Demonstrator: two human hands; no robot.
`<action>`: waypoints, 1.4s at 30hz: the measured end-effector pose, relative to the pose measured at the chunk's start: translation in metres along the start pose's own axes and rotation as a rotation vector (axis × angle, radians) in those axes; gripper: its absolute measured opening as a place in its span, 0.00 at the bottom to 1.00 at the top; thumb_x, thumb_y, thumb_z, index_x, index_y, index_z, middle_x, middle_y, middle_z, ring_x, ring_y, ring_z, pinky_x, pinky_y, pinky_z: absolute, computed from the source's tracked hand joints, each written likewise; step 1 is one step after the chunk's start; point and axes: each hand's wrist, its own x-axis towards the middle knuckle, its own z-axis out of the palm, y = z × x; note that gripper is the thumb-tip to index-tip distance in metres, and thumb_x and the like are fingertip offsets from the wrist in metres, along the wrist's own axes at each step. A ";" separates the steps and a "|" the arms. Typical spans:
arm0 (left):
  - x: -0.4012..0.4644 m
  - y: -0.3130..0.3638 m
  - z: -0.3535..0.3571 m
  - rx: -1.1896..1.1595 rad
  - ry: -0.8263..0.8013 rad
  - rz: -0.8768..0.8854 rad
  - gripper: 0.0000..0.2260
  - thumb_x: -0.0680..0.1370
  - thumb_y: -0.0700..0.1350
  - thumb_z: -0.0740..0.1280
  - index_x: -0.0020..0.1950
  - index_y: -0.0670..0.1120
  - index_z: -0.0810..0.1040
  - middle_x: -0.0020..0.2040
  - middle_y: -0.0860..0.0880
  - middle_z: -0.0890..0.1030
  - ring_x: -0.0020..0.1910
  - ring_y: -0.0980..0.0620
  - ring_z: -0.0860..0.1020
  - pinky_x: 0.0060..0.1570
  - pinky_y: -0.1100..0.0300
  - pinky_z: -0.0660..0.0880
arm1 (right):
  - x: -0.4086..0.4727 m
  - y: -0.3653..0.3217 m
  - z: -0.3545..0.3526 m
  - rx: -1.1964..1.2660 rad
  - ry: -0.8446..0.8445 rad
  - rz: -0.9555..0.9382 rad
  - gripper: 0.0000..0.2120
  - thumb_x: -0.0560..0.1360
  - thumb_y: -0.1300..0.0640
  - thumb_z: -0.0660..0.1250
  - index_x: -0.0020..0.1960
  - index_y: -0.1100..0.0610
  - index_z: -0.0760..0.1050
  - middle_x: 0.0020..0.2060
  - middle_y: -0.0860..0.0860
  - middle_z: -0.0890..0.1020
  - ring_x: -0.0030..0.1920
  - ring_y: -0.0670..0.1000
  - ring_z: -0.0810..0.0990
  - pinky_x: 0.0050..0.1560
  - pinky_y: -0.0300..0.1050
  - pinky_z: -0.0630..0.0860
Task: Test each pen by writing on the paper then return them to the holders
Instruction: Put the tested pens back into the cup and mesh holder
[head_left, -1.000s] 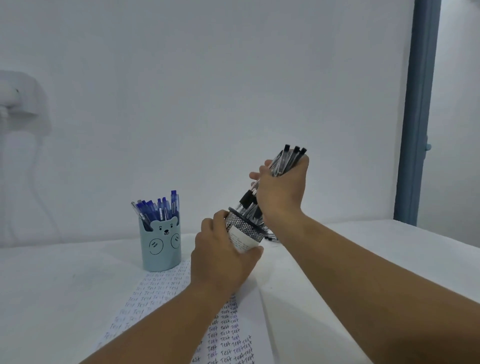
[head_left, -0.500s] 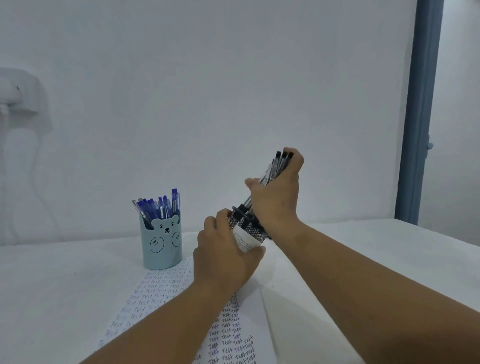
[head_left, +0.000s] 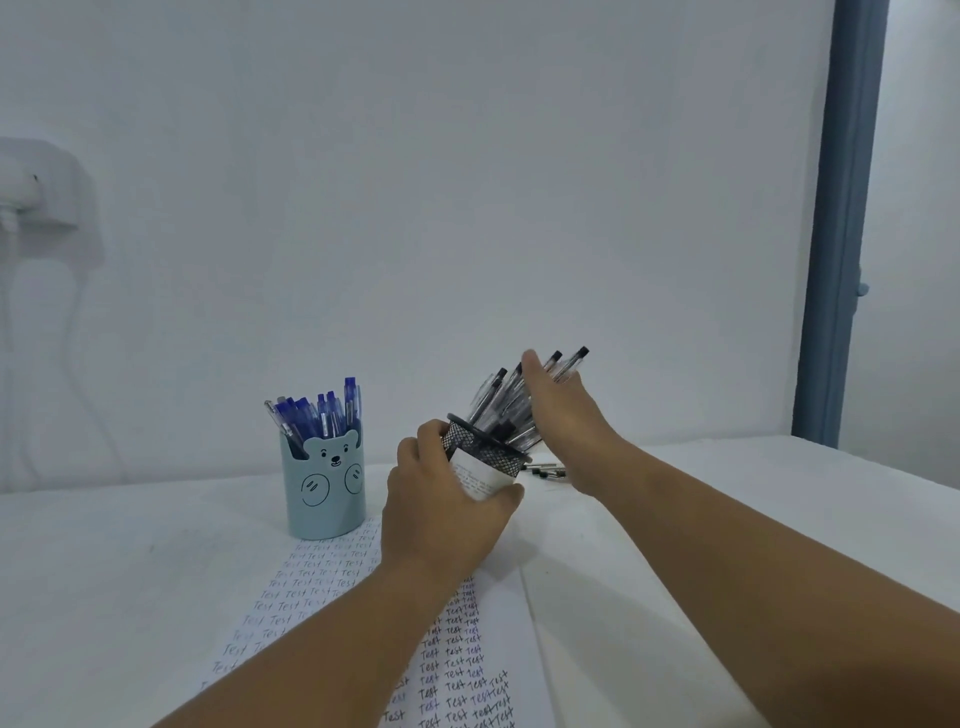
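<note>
Over the paper (head_left: 457, 670) our left hand (head_left: 441, 512) wraps the tilted mesh holder (head_left: 485, 453); right hand (head_left: 563, 415), fingers spread and gripping nothing, presses against the black pens (head_left: 511, 402). Risk: tilt spills them beside the strays (head_left: 545, 470) lying behind. Blue pens (head_left: 317, 415) sit safe in the bear holder (head_left: 323, 486).

A white table (head_left: 130, 571) carries a bear holder (head_left: 323, 488), written paper (head_left: 457, 670) and loose pens (head_left: 545, 470).
</note>
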 end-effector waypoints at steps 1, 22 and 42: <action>0.000 0.000 0.000 -0.008 0.001 0.001 0.37 0.66 0.58 0.79 0.69 0.52 0.65 0.56 0.53 0.69 0.55 0.49 0.74 0.53 0.52 0.75 | 0.002 0.000 -0.002 -0.033 -0.051 0.055 0.38 0.77 0.29 0.55 0.79 0.51 0.59 0.74 0.49 0.69 0.74 0.55 0.67 0.66 0.52 0.66; -0.004 0.004 0.003 -0.077 -0.027 0.080 0.38 0.65 0.56 0.80 0.70 0.53 0.65 0.58 0.55 0.70 0.57 0.53 0.74 0.55 0.55 0.75 | 0.000 0.009 -0.016 -0.097 0.057 -0.520 0.23 0.75 0.33 0.64 0.59 0.49 0.79 0.57 0.41 0.77 0.56 0.40 0.75 0.50 0.32 0.68; -0.004 -0.001 0.001 -0.084 -0.054 0.156 0.38 0.64 0.57 0.81 0.68 0.54 0.66 0.58 0.55 0.71 0.56 0.54 0.75 0.55 0.55 0.76 | 0.011 0.001 -0.018 -0.227 -0.115 -0.451 0.11 0.77 0.48 0.70 0.59 0.48 0.81 0.46 0.42 0.82 0.46 0.42 0.80 0.51 0.41 0.75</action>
